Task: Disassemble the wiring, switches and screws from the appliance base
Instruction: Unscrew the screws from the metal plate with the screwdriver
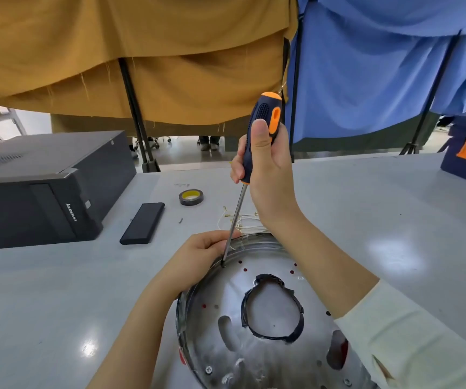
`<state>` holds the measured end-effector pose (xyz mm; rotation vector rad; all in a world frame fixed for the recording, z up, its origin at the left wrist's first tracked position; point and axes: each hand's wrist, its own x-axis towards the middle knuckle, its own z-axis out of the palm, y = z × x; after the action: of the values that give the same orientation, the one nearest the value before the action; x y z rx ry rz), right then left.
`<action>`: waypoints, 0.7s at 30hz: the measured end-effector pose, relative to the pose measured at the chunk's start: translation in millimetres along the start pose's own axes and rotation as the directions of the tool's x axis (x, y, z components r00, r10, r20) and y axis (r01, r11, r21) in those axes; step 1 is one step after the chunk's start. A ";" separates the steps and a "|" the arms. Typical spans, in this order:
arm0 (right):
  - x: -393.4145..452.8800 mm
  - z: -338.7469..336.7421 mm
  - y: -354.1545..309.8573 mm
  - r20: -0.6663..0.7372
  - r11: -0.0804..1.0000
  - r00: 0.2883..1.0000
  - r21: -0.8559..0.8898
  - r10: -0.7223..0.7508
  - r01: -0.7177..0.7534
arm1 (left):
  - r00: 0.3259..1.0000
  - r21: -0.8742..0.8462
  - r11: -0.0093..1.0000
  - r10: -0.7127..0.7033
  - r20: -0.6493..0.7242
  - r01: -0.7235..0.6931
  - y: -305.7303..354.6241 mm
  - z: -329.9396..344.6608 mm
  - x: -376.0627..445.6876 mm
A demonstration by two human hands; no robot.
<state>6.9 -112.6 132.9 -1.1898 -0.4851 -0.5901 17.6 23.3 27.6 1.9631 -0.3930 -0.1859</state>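
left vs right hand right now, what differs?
The right hand is raised, wrapped round the screwdriver handle; the left hand is low, at the rim of the appliance base beside the shaft. The right forearm wears a pale sleeve; the left looks bare. Both serve the same screw spot.
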 end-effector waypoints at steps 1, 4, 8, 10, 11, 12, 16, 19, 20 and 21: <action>-0.6 -0.5 0.9 -0.003 1.000 1.000 -0.001 -0.004 0.004 | 1.000 -0.002 1.000 0.006 0.003 -0.006 -0.5 0.0 0.0; -0.6 -0.7 0.5 0.000 1.000 1.000 -0.012 -0.015 0.015 | 1.000 0.016 1.000 0.019 0.011 -0.019 0.1 0.2 -0.4; -2.3 0.0 1.1 0.007 0.999 1.000 -0.039 -0.023 0.024 | 0.999 0.018 0.999 0.029 0.015 -0.029 0.5 0.2 -1.2; -3.1 0.5 1.3 0.016 0.999 1.000 -0.039 -0.022 0.023 | 1.000 0.013 1.000 0.025 0.011 -0.025 0.6 0.4 -1.4; -3.3 0.4 1.2 0.020 0.999 1.000 -0.035 -0.022 0.023 | 1.000 0.017 1.000 0.022 0.009 -0.022 0.6 0.6 -1.4; -3.3 0.3 1.0 0.024 0.999 0.999 -0.033 -0.022 0.022 | 1.000 0.021 1.000 0.021 0.008 -0.021 0.5 0.5 -1.3; -3.4 0.2 0.6 0.035 0.999 0.999 -0.030 -0.016 0.017 | 1.000 0.027 0.999 0.022 0.006 -0.022 0.1 0.9 -1.2; -2.9 2.5 -0.1 0.063 0.999 0.998 -0.037 0.005 -0.003 | 1.000 0.020 1.000 0.018 0.005 -0.018 0.7 1.1 -1.7; -2.8 3.4 -0.4 0.079 0.999 0.997 -0.042 0.011 -0.008 | 1.000 0.010 1.000 0.016 0.006 -0.016 1.0 1.0 -2.2; -2.9 4.4 -0.7 0.096 0.999 0.995 -0.044 0.013 -0.009 | 1.000 0.002 1.000 0.015 0.007 -0.015 1.2 1.0 -2.5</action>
<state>4.1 -108.1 133.0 -1.2660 -0.5497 -0.5375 14.7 22.8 28.1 1.9620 -0.4121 -0.1829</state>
